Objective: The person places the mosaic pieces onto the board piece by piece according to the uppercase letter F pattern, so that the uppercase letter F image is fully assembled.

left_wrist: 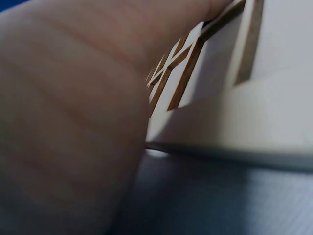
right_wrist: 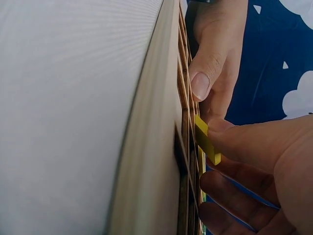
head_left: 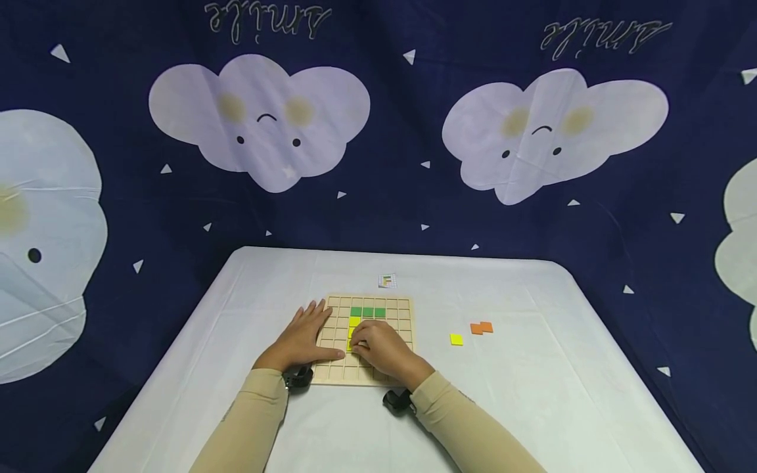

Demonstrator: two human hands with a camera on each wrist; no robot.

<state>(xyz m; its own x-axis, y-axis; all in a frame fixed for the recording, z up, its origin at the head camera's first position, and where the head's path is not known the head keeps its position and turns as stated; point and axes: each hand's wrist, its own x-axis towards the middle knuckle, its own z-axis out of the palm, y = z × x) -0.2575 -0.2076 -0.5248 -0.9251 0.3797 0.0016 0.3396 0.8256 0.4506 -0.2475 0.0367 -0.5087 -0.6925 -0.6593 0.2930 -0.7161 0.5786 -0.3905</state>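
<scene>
A wooden grid board [head_left: 332, 376] lies on the table, with several green square tiles [head_left: 368, 312] in a row near its far edge. Below the leftmost green one, yellow square tiles [head_left: 355, 321] run down a column, partly covered by my right hand [head_left: 381, 345]. That hand pinches a yellow square tile [right_wrist: 207, 142] between thumb and fingers, tilted at the board's grid in the right wrist view. My left hand [head_left: 303, 334] rests on the board's left side, fingers extended and thumb pointing toward the yellow column. The left wrist view shows mostly its palm [left_wrist: 73, 98].
To the right of the board lie a loose yellow tile [head_left: 456, 339] and two orange tiles [head_left: 476, 328], which touch or overlap. A small card [head_left: 387, 281] with a coloured grid pattern lies beyond the board. A dark blue cloud-print cloth [head_left: 402, 217] hangs behind the white table [head_left: 532, 394].
</scene>
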